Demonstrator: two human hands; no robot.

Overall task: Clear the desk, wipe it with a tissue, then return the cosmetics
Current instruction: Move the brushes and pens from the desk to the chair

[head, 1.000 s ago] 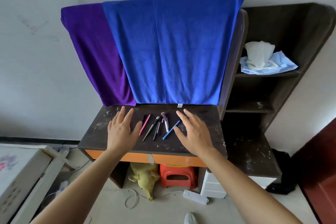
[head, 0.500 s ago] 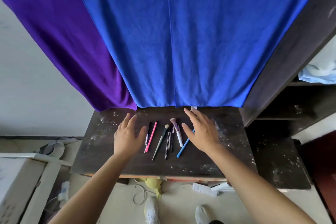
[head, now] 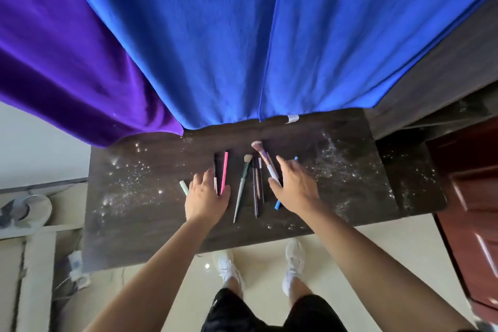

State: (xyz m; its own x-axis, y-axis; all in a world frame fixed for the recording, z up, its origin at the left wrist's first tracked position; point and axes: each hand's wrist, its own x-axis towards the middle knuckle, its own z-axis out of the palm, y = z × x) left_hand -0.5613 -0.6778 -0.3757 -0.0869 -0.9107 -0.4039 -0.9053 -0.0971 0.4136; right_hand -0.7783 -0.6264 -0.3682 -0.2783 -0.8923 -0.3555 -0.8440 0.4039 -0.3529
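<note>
My left hand [head: 206, 197] lies loose on the bench [head: 134, 224], fingertips at the black liner [head: 215, 170] and pink pencil [head: 224, 172], gripping nothing I can see. My right hand [head: 296, 188] is spread flat and released, over the blue pen [head: 277, 205] and the purple brush [head: 265, 162] handle.

The cosmetics lie in a row mid-bench between my hands. The green brush [head: 244, 186] and dark pencils [head: 256, 191] are untouched, and a pale green stick [head: 184, 187] lies just left of my left hand.

Risks:
- Sweeping the round pencils together could roll them off the near edge.
- Scooping too many at once, one likely slips out.
- Dragging them would smear the white dust [head: 336, 167] into the bristles.
- The blue towel [head: 269, 35] hangs close at the far edge and could snag.
</note>
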